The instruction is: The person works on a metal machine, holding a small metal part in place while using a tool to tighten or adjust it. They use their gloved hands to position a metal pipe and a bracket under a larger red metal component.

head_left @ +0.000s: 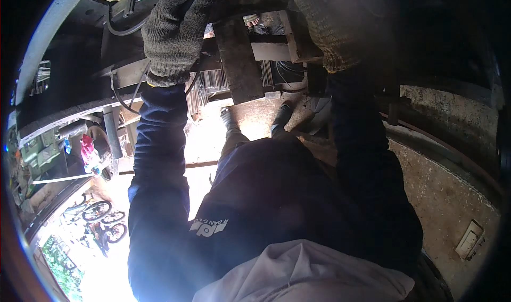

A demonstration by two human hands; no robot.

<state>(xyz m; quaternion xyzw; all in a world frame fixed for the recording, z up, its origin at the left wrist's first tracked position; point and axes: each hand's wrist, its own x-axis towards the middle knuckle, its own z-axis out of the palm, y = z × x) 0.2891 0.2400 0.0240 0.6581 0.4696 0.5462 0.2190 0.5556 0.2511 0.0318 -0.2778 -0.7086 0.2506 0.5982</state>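
Both of my arms, in dark blue sleeves, reach up to the far edge of the head view. A grey-brown knitted work glove covers my left hand (177, 35). Its fingers are closed around something dark at the top edge, too shadowed to name. My right hand (331, 33), in a similar glove, is beside dark framework. Shadow and the picture's edge hide its fingers. Between the hands, a dark, worn board (238, 62) slopes down from the dark frame. A black cable (125, 31) loops beside my left glove.
Bundled thin strips (215, 81) sit below the frame, above my feet (282, 116). A pink cloth (89, 152) hangs at left; bicycles (98, 217) stand outside in bright light. At right are a rough wall (426, 185) and a wall switch (470, 239).
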